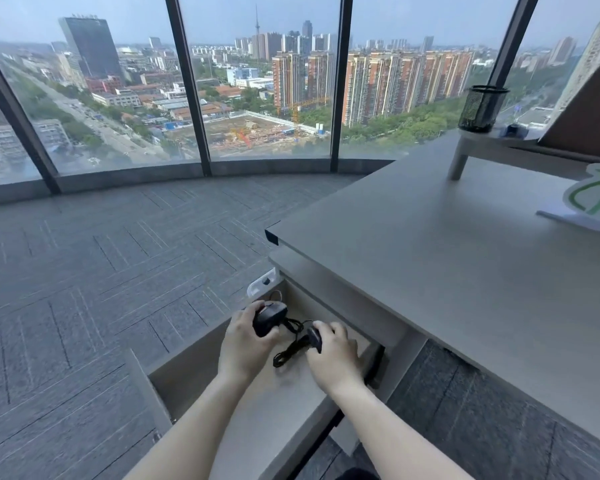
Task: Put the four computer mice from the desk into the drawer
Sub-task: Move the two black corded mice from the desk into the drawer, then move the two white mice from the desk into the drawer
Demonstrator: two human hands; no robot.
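Both forearms extend down into the open drawer [194, 372] below the desk [430, 258]. The left hand [245, 344] is closed around a black wired mouse [269, 318], held over the drawer interior. The right hand [333, 358] grips a second, smaller dark mouse [314, 336] just beside the first. A black cable [290, 351] loops between the two hands above the drawer floor. Farther off, a mesh pen holder [482, 107] stands on a raised shelf [492, 142] on the desk, and a green-and-white sign [596, 195] sits at the right edge. Floor-to-ceiling windows [264, 81] lie beyond.

Mouse [269, 318] – glossy black plastic; desk [447, 271] – matt grey laminate.
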